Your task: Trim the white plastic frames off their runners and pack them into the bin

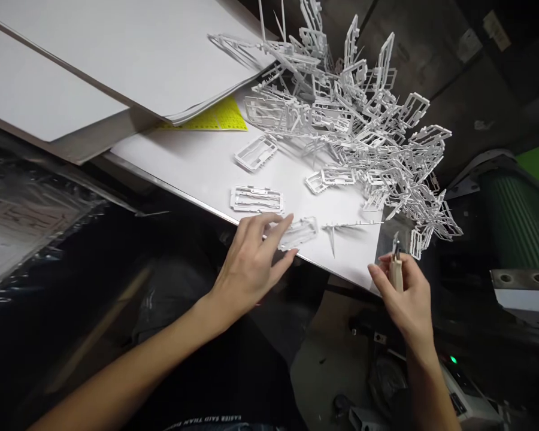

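Observation:
My left hand (pixel 251 257) is over the table's front edge, thumb and index finger spread apart. At its fingertips lies a slightly blurred white plastic frame (pixel 300 233); I cannot tell if the fingers touch it. My right hand (pixel 408 293) is closed round the beige handles of small nippers (pixel 396 263), jaws pointing up and away. Just behind my left hand rests another white plastic frame (pixel 257 199), and a third frame (pixel 256 154) sits farther back. A thin white plastic sprue (pixel 351 225) lies between my two hands.
A large tangled heap of white plastic sprues (pixel 341 120) covers the table's back right and overhangs its edge. Stacked white sheets (pixel 130 54) and a yellow printed sheet (pixel 220 117) occupy the left. Green ribbed machinery (pixel 516 209) stands at the right.

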Demonstrator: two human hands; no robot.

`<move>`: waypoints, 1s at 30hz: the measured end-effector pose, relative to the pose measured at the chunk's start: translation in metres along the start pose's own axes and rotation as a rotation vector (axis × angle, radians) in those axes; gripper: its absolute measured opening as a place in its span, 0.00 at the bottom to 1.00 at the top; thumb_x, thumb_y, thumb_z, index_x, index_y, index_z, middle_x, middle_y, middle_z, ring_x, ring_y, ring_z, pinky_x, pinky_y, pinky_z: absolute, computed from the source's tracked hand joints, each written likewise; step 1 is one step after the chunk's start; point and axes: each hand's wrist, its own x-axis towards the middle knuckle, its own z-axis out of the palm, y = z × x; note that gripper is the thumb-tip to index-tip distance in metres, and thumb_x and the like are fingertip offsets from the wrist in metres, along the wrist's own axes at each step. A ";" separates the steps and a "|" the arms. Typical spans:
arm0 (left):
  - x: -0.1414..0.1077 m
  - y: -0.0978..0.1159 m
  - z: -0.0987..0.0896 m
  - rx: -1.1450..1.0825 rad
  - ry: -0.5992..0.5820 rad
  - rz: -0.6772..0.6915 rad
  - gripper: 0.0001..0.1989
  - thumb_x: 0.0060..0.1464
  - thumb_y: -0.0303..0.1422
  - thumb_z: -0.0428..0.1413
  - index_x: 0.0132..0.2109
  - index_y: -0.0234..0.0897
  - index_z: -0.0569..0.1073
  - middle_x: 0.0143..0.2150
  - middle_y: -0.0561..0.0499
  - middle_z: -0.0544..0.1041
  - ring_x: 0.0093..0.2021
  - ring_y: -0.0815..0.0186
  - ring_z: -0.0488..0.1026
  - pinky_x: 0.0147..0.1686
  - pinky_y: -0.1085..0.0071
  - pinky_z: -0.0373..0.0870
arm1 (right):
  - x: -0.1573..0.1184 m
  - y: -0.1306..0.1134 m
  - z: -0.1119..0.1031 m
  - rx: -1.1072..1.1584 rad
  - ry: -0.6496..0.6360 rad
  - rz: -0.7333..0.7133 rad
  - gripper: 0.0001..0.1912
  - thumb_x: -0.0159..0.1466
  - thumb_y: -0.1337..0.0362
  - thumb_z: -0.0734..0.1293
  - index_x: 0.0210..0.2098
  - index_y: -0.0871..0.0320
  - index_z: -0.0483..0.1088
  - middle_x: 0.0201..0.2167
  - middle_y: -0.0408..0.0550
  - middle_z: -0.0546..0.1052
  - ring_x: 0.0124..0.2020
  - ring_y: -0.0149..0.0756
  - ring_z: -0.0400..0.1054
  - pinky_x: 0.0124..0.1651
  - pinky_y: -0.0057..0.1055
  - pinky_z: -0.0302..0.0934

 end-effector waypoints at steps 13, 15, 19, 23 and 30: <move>-0.011 0.015 -0.008 -0.299 0.017 -0.051 0.17 0.67 0.24 0.56 0.61 0.37 0.72 0.52 0.45 0.76 0.54 0.59 0.74 0.58 0.59 0.74 | 0.074 -0.004 0.041 -0.129 0.279 -0.041 0.19 0.61 0.50 0.73 0.40 0.53 0.64 0.37 0.46 0.74 0.36 0.44 0.70 0.40 0.38 0.63; -0.011 0.016 -0.011 -0.408 0.004 -0.080 0.16 0.68 0.24 0.56 0.60 0.38 0.73 0.51 0.46 0.77 0.53 0.61 0.75 0.57 0.62 0.75 | 0.080 0.000 0.037 -0.114 0.249 0.000 0.19 0.59 0.50 0.74 0.39 0.53 0.64 0.37 0.45 0.73 0.34 0.42 0.69 0.37 0.36 0.62; -0.010 0.020 -0.013 -0.550 -0.041 -0.145 0.13 0.69 0.25 0.54 0.58 0.37 0.74 0.50 0.47 0.78 0.49 0.65 0.76 0.54 0.67 0.75 | 0.084 0.004 0.035 -0.145 0.249 0.022 0.23 0.59 0.46 0.75 0.38 0.54 0.63 0.36 0.46 0.71 0.35 0.44 0.68 0.39 0.38 0.61; -0.010 0.023 -0.014 -0.669 -0.117 -0.219 0.13 0.70 0.27 0.54 0.58 0.37 0.75 0.49 0.48 0.78 0.44 0.69 0.76 0.49 0.71 0.75 | 0.080 -0.002 0.033 -0.113 0.187 0.007 0.21 0.58 0.48 0.74 0.38 0.53 0.64 0.35 0.45 0.72 0.33 0.43 0.69 0.36 0.37 0.63; 0.016 0.023 -0.017 -0.909 -0.196 -0.396 0.31 0.66 0.40 0.60 0.72 0.40 0.62 0.60 0.44 0.74 0.43 0.68 0.74 0.41 0.71 0.75 | 0.050 -0.050 -0.003 0.133 -0.346 -0.216 0.15 0.67 0.58 0.75 0.43 0.53 0.66 0.35 0.43 0.72 0.33 0.39 0.70 0.36 0.33 0.66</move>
